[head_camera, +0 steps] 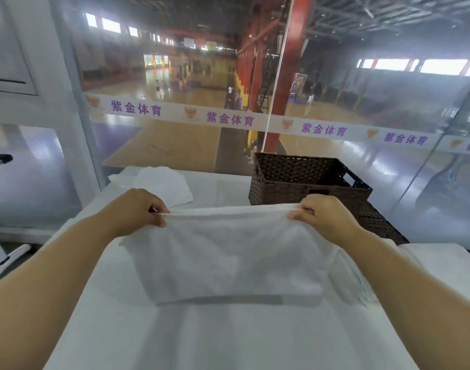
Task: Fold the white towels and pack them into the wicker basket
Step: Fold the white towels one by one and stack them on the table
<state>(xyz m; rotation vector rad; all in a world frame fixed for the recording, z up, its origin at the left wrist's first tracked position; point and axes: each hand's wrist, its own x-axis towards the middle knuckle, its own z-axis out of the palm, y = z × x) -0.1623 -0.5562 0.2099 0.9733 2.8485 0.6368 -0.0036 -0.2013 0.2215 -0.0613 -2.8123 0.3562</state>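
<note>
White towel (228, 252) is being held up over the table (201, 337), spread wide between both hands. Its lower edge is hanging just above the white-covered top, and a shadow is being cast beneath it. The top-left corner is being pinched by the left hand (137, 209) and the top-right corner by the right hand (327, 217), fingers curled over the hem on both.

Likely reason: the top edge is being pulled taut so the corners are being squared up for a fold. The lift is also letting the cloth hang flat instead of dragging. Whether it is doubled over cannot be told.

Wicker basket (303, 180) is standing at the far right of the table, just beyond the right hand, open side up. No towel is being shown in the visible part of it. A flat woven panel (380, 225) is lying beside the basket, partly hidden by the right forearm.

A second towel (164, 185) is lying loose at the far left, apart from the one in hand, not yet folded.

The table is being backed by a glass wall (335, 102). Nothing is being seen between the towel and the basket mouth; only the near rim is needing to be cleared.
</note>
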